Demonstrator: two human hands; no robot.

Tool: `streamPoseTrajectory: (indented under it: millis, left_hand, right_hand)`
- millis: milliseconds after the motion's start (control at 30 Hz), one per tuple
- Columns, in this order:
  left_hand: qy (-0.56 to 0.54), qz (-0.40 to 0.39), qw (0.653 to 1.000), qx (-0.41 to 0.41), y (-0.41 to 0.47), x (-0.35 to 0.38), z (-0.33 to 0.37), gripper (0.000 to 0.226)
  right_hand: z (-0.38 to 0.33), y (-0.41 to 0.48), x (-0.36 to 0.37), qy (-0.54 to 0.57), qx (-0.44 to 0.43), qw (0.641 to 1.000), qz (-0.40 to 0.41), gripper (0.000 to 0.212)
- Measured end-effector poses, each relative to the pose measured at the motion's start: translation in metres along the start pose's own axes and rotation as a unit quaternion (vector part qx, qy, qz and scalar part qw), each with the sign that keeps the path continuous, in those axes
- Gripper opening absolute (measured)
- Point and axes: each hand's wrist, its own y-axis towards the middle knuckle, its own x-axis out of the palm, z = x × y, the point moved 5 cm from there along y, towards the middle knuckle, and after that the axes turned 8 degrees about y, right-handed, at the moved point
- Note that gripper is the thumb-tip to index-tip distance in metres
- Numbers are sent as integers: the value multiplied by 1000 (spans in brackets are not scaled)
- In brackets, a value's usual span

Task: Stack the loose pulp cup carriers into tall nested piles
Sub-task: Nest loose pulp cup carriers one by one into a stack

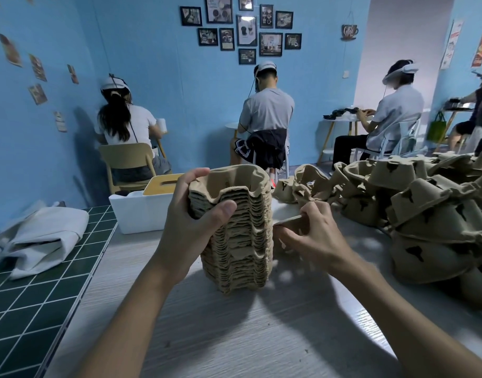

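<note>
Pulp fibre, tan and ribbed, makes up the nested pile [237, 241] at the centre of the frame, standing upright on the pale wood-grain table [234, 336]. Your left hand [191, 214] grips the pile near its top, with the thumb pressed across the near face and the fingers curled over the far rim. This hold most likely steadies the tall column and prevents the upper layers from lifting.

Your right hand [313, 236], just right of the pile, pinches the thin edge of one loose carrier [287, 221] between thumb and forefinger. The other fingers are curled beside it. Most of that carrier is hidden behind the pile. It sits low against the pile's side, so expect to raise it above the top rim and align the cup wells before nesting it.

The unsorted heap [425, 208] lies at centre right, on the same side as the feeding hand.
</note>
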Motion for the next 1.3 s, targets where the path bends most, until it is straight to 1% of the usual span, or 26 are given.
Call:
streamPoseTrajectory:
  millis: [33, 133, 300, 533, 700, 767, 800, 900, 1000, 1067, 1133, 1200, 1233, 1300]
  left_hand:
    - [1, 0, 1000, -1, 0, 0, 0, 65]
    - [5, 0, 1000, -2, 0, -1, -1, 66]
    - [6, 3, 1000, -5, 1, -1, -4, 66]
    - [5, 4, 1000, -5, 2, -1, -5, 65]
    - [7, 3, 1000, -5, 2, -2, -6, 64]
    - [6, 0, 1000, -7, 2, -2, -6, 64]
    - [5, 0, 1000, -7, 2, -2, -6, 65]
    - [5, 5, 1000, -5, 3, -2, -6, 66]
    - [4, 10, 1000, -6, 3, -2, -5, 73]
    - [6, 12, 1000, -6, 3, -2, -5, 84]
    - [4, 15, 1000, -14, 3, -3, -5, 102]
    - [2, 20, 999, -27, 4, -3, -5, 121]
    - [3, 22, 999, -32, 4, -3, -6, 125]
    - [5, 24, 999, -34, 4, -3, -6, 121]
  right_hand:
    - [1, 1, -2, -26, 4, 1000, -4, 56]
    - [4, 1, -13, -156, 4, 988, 11, 41]
    - [0, -3, -10, -258, -29, 966, -9, 35]
    - [-7, -6, -10, -261, -55, 964, 8, 20]
    - [-8, -6, -7, -251, -73, 965, 3, 21]
    - [-9, -5, -9, -237, -91, 967, 34, 18]
    - [-11, -5, -12, -218, -112, 967, 64, 16]
    - [-27, -6, -33, -100, -170, 965, 175, 8]
    - [-55, -11, -60, 38, -212, 937, 275, 9]
    - [-75, -14, -73, 116, -241, 911, 315, 10]
    - [-97, -18, -76, 155, -284, 895, 307, 10]
    - [-117, -20, -70, 169, -333, 889, 267, 10]
    - [-126, -21, -67, 164, -355, 886, 249, 10]
    - [-136, -20, -60, 142, -384, 886, 219, 9]
